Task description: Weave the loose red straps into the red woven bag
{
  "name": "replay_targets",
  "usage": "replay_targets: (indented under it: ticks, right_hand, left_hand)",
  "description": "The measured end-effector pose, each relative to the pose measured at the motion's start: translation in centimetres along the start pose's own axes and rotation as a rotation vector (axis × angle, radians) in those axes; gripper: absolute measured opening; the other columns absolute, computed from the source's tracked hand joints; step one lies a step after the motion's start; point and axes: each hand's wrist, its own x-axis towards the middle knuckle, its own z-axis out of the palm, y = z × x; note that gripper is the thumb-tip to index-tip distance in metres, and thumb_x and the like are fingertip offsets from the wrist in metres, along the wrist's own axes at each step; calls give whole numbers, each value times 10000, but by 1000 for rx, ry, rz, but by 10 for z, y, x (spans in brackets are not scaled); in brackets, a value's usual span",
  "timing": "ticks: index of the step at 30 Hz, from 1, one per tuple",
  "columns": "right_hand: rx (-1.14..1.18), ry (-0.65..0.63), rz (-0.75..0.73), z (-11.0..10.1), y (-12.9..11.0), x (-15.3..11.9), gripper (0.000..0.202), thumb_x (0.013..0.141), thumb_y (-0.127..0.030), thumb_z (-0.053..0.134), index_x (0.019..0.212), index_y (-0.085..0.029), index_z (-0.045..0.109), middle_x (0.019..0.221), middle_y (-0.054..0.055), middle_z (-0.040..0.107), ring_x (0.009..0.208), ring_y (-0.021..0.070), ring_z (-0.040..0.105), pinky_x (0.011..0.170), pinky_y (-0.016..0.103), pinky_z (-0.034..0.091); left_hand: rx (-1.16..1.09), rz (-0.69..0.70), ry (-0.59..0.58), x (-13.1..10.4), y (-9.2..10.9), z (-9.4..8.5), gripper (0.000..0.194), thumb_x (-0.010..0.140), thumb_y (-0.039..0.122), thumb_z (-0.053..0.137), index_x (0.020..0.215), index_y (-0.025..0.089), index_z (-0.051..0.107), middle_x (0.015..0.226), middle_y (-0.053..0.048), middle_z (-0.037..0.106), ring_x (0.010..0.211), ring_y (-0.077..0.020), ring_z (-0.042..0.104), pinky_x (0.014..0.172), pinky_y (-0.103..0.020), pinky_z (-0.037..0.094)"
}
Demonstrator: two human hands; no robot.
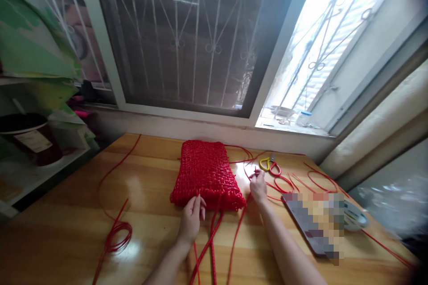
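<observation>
A red woven cord bag [207, 171] lies in the middle of the wooden table. My left hand [191, 220] is closed at its near edge, fingertips pinched on a bit of red cord there. To the right of the bag, my right hand [258, 187] is also closed, with the end of a red cord [256, 170] showing above its fingers. Thicker red cords [212, 249] run from the bag's near side toward me between my forearms. Another thin strand hangs down near the bag's right corner.
Scissors [270, 165] with yellow and red handles lie beyond my right hand. A partly blurred flat device [302, 220] rests at right. Coiled red cord [120, 236] lies at left, with more loops at right. A window [187, 113] stands behind the table [150, 169].
</observation>
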Motion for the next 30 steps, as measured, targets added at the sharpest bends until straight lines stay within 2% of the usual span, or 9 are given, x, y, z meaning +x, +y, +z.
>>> replay_targets:
  ticks: [4, 7, 10, 12, 16, 18, 21, 27, 30]
  right_hand:
    - [-179, -37, -8, -18, -9, 46, 315, 837, -278, 266, 1057, -168, 462, 884, 122, 624, 778, 226, 586, 614, 290, 369]
    - [-277, -127, -94, -19, -18, 69, 291, 810, -350, 385, 1016, -184, 506, 883, 103, 636, 821, 234, 584, 646, 290, 365]
    - [-340, -228, -177, -8, -27, 77, 328, 752, -310, 496, 1061, -198, 499, 919, 95, 641, 853, 227, 587, 663, 280, 369]
    - [-369, -272, -205, 0, -32, 77, 359, 745, -274, 502, 1096, -200, 484, 929, 100, 641, 850, 219, 594, 661, 276, 375]
    - [-418, -291, -218, 10, -44, 80, 225, 765, -265, 463, 949, -176, 557, 876, 119, 650, 808, 234, 607, 640, 293, 388]
    - [-433, -260, -207, 9, -50, 85, 189, 771, -257, 455, 888, -159, 567, 855, 133, 649, 806, 247, 606, 645, 310, 392]
    - [-426, -168, -176, 2, -58, 97, 211, 811, -255, 404, 920, -145, 546, 871, 148, 639, 813, 245, 605, 663, 324, 397]
    - [-315, 72, -115, -35, -71, 119, 288, 849, -341, 326, 981, -156, 503, 953, 139, 606, 850, 246, 585, 683, 332, 395]
    - [-227, 157, -61, -52, -69, 124, 316, 827, -403, 343, 970, -168, 498, 901, 120, 609, 816, 256, 580, 651, 329, 396]
  left_hand:
    - [1, 13, 13, 0, -1, 0, 396, 791, 514, 381, 666, 154, 491, 450, 58, 360, 438, -72, 320, 473, -201, 261]
    - [-20, 2, 3, 1, -2, 0, 398, 796, 512, 375, 672, 152, 491, 452, 61, 348, 433, -68, 311, 469, -199, 254]
    - [-40, -18, -9, 1, -2, 1, 415, 789, 529, 373, 663, 150, 485, 447, 63, 342, 416, -62, 297, 447, -199, 229]
    - [-47, -36, -13, 0, -2, 1, 424, 781, 543, 373, 662, 151, 483, 433, 66, 334, 399, -59, 279, 430, -199, 205]
    - [-44, -68, -8, 0, -2, 2, 446, 762, 573, 374, 655, 153, 476, 413, 71, 322, 377, -56, 260, 413, -200, 180]
    - [-43, -69, -6, 0, 0, 3, 457, 754, 587, 371, 647, 153, 470, 417, 69, 327, 380, -56, 270, 414, -200, 190]
    - [-48, -64, -8, -1, 1, 3, 457, 757, 587, 363, 648, 155, 465, 428, 67, 333, 386, -58, 282, 417, -200, 203]
    - [-40, -55, -14, -1, -3, 2, 420, 789, 542, 352, 660, 158, 466, 422, 69, 324, 384, -62, 279, 415, -204, 201]
    - [-37, -44, -14, -1, -3, 3, 418, 800, 530, 340, 668, 157, 473, 425, 67, 330, 385, -64, 285, 417, -206, 208]
